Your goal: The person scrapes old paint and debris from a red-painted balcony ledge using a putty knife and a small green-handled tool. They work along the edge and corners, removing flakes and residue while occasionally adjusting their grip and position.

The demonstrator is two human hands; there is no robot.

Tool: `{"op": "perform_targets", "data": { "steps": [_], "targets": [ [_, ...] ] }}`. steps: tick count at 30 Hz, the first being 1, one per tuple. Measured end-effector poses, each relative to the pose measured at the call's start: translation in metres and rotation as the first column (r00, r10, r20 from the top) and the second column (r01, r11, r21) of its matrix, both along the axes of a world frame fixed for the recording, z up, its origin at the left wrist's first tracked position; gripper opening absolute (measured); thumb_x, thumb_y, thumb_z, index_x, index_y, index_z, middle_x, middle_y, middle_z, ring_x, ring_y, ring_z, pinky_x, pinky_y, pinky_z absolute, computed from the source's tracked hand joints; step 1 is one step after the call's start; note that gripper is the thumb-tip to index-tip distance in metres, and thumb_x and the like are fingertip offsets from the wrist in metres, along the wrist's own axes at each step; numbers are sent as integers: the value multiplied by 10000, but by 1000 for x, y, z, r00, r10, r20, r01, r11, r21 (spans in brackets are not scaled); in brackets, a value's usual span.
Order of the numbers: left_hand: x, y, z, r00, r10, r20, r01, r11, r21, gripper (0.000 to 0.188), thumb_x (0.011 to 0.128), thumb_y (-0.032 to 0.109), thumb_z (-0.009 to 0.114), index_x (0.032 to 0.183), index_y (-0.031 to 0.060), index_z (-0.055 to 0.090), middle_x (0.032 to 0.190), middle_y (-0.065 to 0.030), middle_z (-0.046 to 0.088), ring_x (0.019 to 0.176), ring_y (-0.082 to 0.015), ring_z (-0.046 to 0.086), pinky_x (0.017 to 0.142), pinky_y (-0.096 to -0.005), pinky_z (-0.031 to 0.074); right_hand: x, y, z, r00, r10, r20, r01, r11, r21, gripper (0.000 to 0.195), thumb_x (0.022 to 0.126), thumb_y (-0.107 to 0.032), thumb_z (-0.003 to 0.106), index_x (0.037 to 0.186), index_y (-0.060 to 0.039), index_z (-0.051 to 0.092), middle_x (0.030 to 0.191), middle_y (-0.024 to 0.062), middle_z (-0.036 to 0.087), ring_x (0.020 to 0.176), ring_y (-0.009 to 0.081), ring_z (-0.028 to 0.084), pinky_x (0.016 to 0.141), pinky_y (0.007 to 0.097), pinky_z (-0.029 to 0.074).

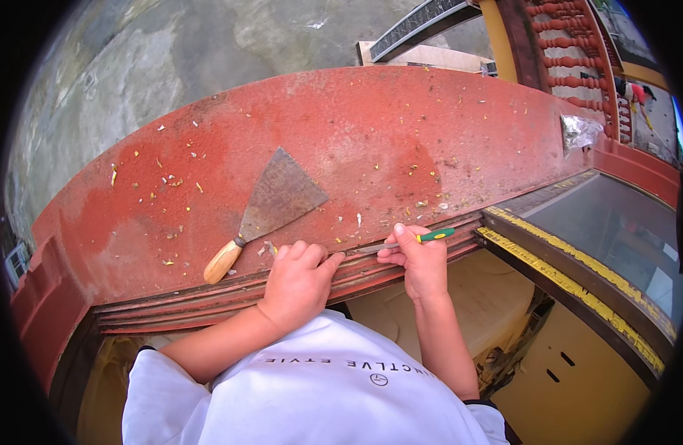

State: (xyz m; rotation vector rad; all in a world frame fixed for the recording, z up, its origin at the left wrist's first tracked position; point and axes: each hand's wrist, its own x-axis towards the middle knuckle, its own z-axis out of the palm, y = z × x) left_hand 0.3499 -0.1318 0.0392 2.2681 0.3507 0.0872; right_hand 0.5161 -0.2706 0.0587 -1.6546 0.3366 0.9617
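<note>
My right hand [422,253] grips a slim hand tool with a green and yellow handle [437,235]. Its narrow metal blade [375,248] points left along the grooved window track [230,295]. Just left of the tip, my left hand [301,278] rests on the track with its fingers bent; whether anything is under them is hidden. A wide putty knife with a rusty blade [283,194] and a wooden handle [223,261] lies on the red sill [364,122], up and left of my left hand.
Yellow and white flakes dot the sill. Sliding window frames [575,278] with crumbling yellow strips stand at the right. Crumpled clear plastic [582,132] lies at the sill's right end. Beyond red balusters [572,58], a person [636,93] is far off. Cardboard [569,356] stands below the track.
</note>
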Motion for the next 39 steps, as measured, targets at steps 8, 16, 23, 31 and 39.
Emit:
{"op": "perform_targets", "data": {
  "steps": [8, 16, 23, 31, 39],
  "targets": [
    [-3, 0, 1, 1000, 23, -12, -23, 1000, -17, 367, 734, 48, 679, 1094, 108, 720, 896, -30, 587, 849, -250, 528, 728, -396, 393, -2, 9, 5, 999, -38, -35, 36, 997, -63, 205, 940, -162, 685, 902, 33, 635, 793, 95, 654, 621, 218, 695, 553, 315, 609],
    [-1, -2, 1, 1000, 18, -3, -18, 1000, -21, 396, 722, 38, 673, 1109, 107, 723, 906, -32, 593, 854, -250, 533, 742, -397, 397, -1, 10, 4, 998, -51, -33, 47, 993, -109, 237, 933, -197, 695, 898, 24, 618, 793, 103, 646, 619, 238, 698, 532, 336, 618],
    [4, -8, -6, 1000, 13, 19, -13, 1000, 6, 389, 727, 97, 648, 1110, 104, 714, 895, -50, 592, 860, -252, 558, 731, -402, 412, -1, 8, -1, 994, -106, 9, 106, 986, -132, 211, 933, -160, 686, 920, 44, 633, 801, 118, 670, 588, 236, 695, 512, 318, 610],
    [-6, -15, -18, 996, 35, 83, -39, 999, 35, 319, 779, 180, 629, 1074, 92, 713, 901, -53, 545, 900, -241, 535, 741, -378, 406, 1, -4, -15, 993, -37, 114, 61, 975, -215, 266, 966, -269, 653, 882, -27, 581, 736, 77, 628, 529, 156, 633, 425, 258, 552],
    [-9, -24, -21, 994, 59, 92, -59, 998, -3, 373, 803, 155, 605, 1148, 48, 699, 959, -60, 556, 949, -236, 513, 791, -355, 391, 16, -2, -25, 982, 121, 142, -82, 963, -258, 316, 950, -334, 664, 856, -48, 569, 702, 50, 588, 510, 152, 617, 396, 255, 531]
  ]
}}
